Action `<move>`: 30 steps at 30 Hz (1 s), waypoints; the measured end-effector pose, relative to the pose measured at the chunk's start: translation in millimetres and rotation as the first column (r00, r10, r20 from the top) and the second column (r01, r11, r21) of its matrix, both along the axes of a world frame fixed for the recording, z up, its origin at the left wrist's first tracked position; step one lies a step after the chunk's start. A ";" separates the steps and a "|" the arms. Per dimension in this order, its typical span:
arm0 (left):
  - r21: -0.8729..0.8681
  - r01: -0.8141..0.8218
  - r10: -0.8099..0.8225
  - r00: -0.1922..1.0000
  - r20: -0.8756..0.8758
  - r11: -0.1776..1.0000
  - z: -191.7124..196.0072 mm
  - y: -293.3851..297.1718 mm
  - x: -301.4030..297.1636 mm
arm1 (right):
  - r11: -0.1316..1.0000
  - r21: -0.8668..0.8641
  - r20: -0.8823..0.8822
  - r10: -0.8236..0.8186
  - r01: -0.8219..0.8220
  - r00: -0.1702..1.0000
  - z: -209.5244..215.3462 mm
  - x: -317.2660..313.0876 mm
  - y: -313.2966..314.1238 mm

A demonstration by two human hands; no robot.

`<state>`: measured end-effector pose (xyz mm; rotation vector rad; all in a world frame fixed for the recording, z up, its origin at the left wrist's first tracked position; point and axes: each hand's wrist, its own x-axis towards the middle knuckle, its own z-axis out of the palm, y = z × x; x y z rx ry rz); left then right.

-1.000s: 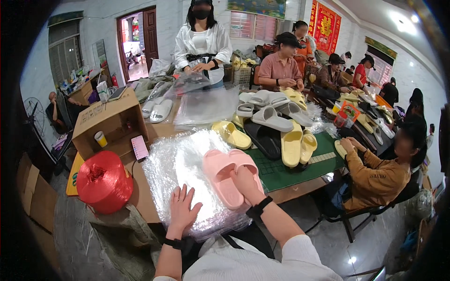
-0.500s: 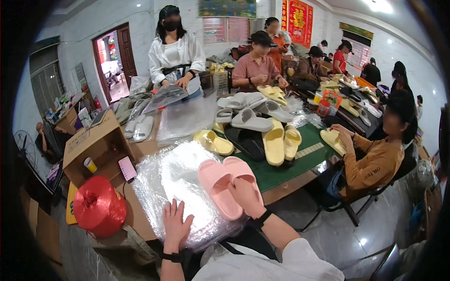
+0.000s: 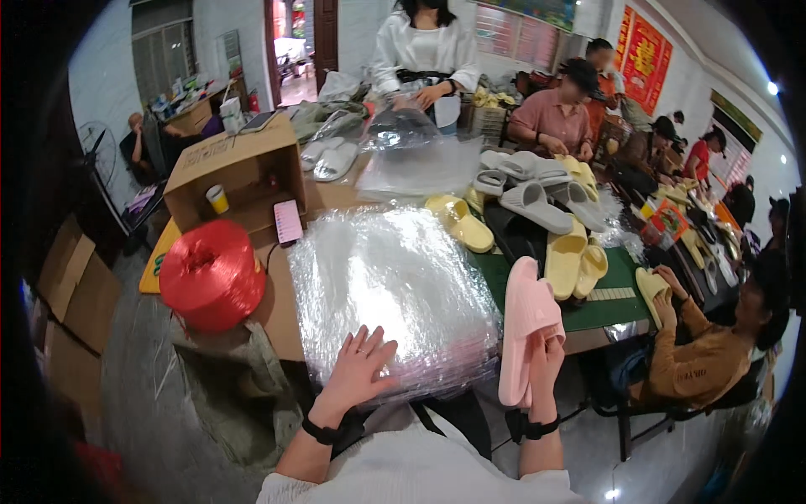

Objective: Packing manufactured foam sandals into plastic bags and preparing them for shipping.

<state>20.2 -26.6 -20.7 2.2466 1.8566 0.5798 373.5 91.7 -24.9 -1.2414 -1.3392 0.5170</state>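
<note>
My left hand lies open, fingers apart, on the near edge of a stack of clear plastic bags. The stack's surface is shiny and wrinkled. To the right of it, my right hand is closed on pink slippers, with its fingers in under the strap. They stand nearly on end, turned partly edge-on, and one hides most of the other. Just beyond them is a pile of grey slippers, yellow slippers and black ones on a green mat.
At the left stand a roll of red plastic twine and an open cardboard box holding a yellow-and-white cup. A phone lies beside them. Across the table a person handles clear bags; at the right a seated person holds a yellow slipper.
My right hand has moved right with the pink slippers, off the bag stack, and turned them from lying side by side to overlapping. My left hand stays on the bags. The view has swung left.
</note>
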 end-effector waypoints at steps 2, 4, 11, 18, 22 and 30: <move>0.024 -0.027 0.027 0.999 0.019 0.999 -9.7 -2.2 -0.3 | 0.998 -0.038 -0.093 0.047 -0.051 0.995 2.3 -5.6 -1.0; 0.107 -0.064 0.065 0.998 -0.007 0.992 -15.8 -2.9 6.6 | 0.993 -0.071 -0.190 0.081 -0.096 0.978 2.0 -12.5 -1.6; -0.002 -0.214 0.199 0.908 0.370 0.977 8.6 19.9 14.4 | 0.967 0.039 -0.289 0.254 -0.254 0.923 2.1 -3.6 -11.5; -0.097 -0.112 0.142 0.910 0.389 0.989 11.6 20.2 5.9 | 0.948 0.082 -0.354 0.316 -0.308 0.880 18.1 -1.2 -18.8; 0.039 -0.052 0.053 0.999 -0.014 0.998 9.5 19.6 8.4 | 0.948 0.075 -0.411 0.313 -0.310 0.856 11.8 -4.6 -17.0; 0.184 -0.120 0.111 0.992 0.058 0.976 -10.2 22.3 14.7 | 0.940 0.068 -0.417 0.332 -0.335 0.846 21.3 -18.1 -22.0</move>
